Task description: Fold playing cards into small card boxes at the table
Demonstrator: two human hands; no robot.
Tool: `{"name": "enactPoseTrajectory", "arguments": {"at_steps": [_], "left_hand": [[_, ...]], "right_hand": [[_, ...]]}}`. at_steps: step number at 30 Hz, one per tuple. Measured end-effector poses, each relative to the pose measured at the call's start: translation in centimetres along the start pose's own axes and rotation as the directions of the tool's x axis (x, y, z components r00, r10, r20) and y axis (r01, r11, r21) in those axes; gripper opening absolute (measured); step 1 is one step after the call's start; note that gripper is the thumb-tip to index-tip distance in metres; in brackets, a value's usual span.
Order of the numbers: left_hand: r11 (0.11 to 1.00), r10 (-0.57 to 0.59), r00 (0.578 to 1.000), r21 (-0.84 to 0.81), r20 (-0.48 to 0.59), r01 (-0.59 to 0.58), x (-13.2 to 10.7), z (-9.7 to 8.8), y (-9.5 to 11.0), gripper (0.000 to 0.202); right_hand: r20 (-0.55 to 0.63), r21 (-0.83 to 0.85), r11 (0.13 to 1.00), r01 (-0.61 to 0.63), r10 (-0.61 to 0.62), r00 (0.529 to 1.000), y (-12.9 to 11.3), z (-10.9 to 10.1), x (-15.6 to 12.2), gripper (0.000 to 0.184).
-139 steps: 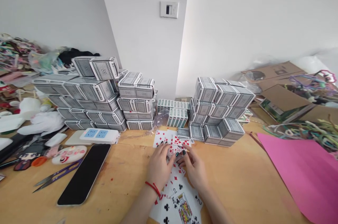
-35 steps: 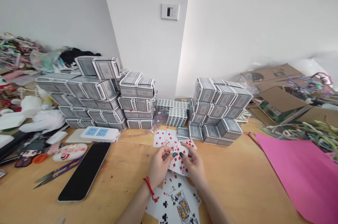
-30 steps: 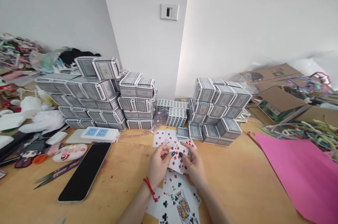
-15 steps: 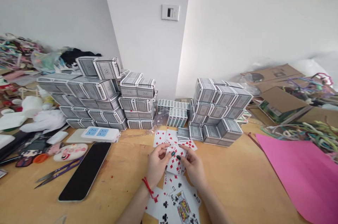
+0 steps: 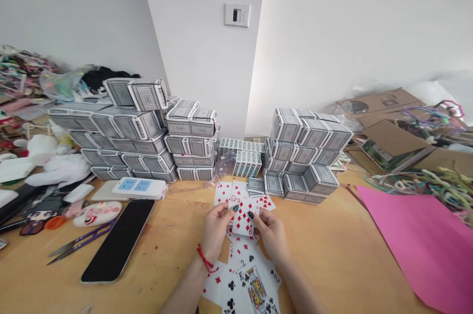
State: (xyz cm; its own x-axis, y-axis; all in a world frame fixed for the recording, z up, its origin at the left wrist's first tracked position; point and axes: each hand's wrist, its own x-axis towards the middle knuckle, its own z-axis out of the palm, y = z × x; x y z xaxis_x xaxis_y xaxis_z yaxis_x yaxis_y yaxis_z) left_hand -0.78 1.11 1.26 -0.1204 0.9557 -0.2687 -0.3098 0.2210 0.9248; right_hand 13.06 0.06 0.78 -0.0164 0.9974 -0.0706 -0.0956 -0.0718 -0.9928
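Note:
Between my two hands is a nine of diamonds (image 5: 244, 218), face toward me, with at least one more card partly hidden behind it. My left hand (image 5: 216, 227) pinches the left side, its dark-nailed thumb on the face; a red cord circles that wrist. My right hand (image 5: 272, 232) pinches the right edge, thumb in front. Below the hands lie loose face-up cards, among them a king of clubs (image 5: 255, 287) and a two of clubs (image 5: 271, 272). More red cards (image 5: 222, 191) lie just beyond the hands.
Stacks of grey-patterned card boxes rise at left (image 5: 140, 126) and right (image 5: 310, 141). Smaller green-white boxes (image 5: 247, 162) stand between them. A phone (image 5: 118, 242), purple scissors (image 5: 81, 241) and a power strip (image 5: 142, 187) lie left. Pink paper (image 5: 417, 240) covers the right side.
Both hands have risen slightly with the cards, and my left thumb has slid toward the upper left. A card edge now shows left of the nine of diamonds.

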Motion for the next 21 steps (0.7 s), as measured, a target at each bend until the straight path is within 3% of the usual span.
{"name": "enactPoseTrajectory", "arguments": {"at_steps": [6,15,21], "left_hand": [[1.0,-0.008,0.991,-0.016,0.136,0.01,-0.38,0.07,0.63,0.018],[0.999,0.017,0.992,0.035,0.128,-0.021,-0.65,0.5,1.02,0.021],[0.999,0.023,0.994,0.038,0.106,-0.027,-0.54,0.44,0.96,0.023]], "right_hand": [[-0.011,-0.006,1.0,-0.001,0.001,1.0,-0.35,0.01,0.0,0.034],[-0.085,-0.045,0.999,-0.017,0.013,0.996,-0.17,0.0,0.06,0.039],[0.002,0.031,0.999,-0.037,0.037,0.999,-0.8,0.1,-0.02,0.036]]}}
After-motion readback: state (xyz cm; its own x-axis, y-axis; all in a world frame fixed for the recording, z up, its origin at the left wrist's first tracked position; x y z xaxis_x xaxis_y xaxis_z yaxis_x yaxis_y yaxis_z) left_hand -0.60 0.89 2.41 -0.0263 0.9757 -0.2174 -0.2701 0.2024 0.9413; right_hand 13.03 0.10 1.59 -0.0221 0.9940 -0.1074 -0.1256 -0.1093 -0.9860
